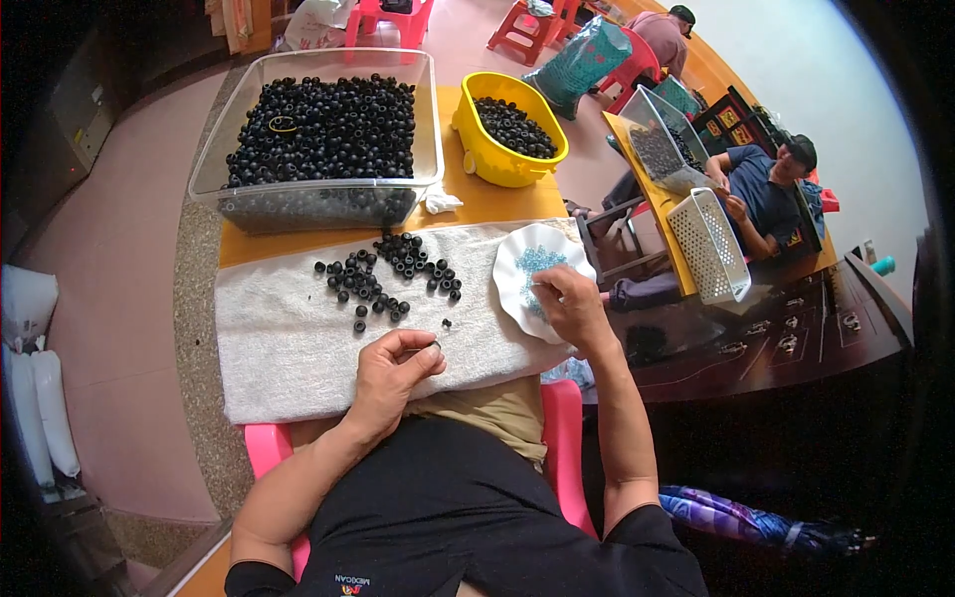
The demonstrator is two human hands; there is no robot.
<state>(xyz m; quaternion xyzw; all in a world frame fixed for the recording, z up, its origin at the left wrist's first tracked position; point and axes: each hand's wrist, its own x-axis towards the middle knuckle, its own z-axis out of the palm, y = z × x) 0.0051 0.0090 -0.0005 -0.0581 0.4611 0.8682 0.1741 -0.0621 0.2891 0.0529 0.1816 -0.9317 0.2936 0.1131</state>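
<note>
My left hand (393, 370) rests on the white towel (288, 348) with its fingers pinched around a small black bead (435, 345). My right hand (569, 303) reaches into a white scalloped plate (517, 261) holding tiny blue pieces (539, 261), fingertips closed among them; what it grips cannot be made out. A loose cluster of black ring beads (388, 274) lies on the towel just beyond my left hand.
A clear plastic bin (318, 194) full of black beads stands at the far edge, a yellow tub (492, 159) of beads to its right. Two other people sit at a table on the right with a white basket (708, 244) and a bin.
</note>
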